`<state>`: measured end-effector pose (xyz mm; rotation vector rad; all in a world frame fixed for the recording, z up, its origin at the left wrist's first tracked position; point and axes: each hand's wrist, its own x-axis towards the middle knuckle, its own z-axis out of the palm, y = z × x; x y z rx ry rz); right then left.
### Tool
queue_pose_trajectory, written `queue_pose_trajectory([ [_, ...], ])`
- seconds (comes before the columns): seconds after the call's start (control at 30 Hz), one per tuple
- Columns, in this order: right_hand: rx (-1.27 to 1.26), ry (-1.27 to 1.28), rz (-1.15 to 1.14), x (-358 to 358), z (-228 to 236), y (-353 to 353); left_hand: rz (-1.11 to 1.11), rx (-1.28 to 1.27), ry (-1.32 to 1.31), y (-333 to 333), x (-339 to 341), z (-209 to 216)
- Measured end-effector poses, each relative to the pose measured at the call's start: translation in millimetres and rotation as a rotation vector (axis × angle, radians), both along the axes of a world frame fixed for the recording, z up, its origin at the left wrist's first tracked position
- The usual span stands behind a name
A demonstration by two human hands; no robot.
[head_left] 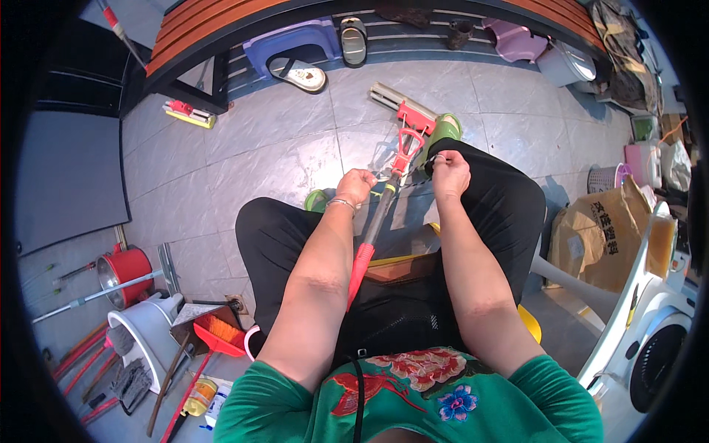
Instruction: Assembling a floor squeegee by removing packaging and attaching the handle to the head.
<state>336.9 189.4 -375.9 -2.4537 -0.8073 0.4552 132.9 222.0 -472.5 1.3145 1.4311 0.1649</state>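
A sponge mop with a red lever and grey pole (379, 214) slants between my knees. Its red grip end rests against my lap, and its metal-backed head (402, 107) lies on the tiles beside a green slipper (445, 128). Left of the pole, my left hand (357, 186) is closed, fingertips pinched near the red lever. My right hand (450, 176) is also closed in a pinch, right of the pole above my knee. Something thin and pale shows near the left fingertips, too small to name. What the right fingers hold is hidden.
A red and yellow mop head (190, 114) lies at far left. Slippers (298, 74) and a blue stool (292, 46) stand by the bench. Buckets, a red dustpan (220, 336) and poles crowd the lower left. A brown paper bag (602, 232) and white fan-like appliance (657, 362) are right.
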Motion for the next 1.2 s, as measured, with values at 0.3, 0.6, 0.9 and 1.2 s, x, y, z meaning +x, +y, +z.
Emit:
queue_pose_trajectory([
  [0.3,-0.099,0.271,-0.130,12,-12,-7,0.274,-0.174,-0.023,17,-8,23],
  [0.6,-0.339,0.225,0.065,0,-27,-20,-0.003,-0.101,-0.157,33,-26,12],
  [0.9,-0.424,0.134,0.249,-16,-11,-19,-0.061,-0.149,0.012,34,-15,50],
  [1.2,-0.157,0.164,0.292,-20,-30,-16,-0.296,-0.211,0.087,28,-16,18],
])
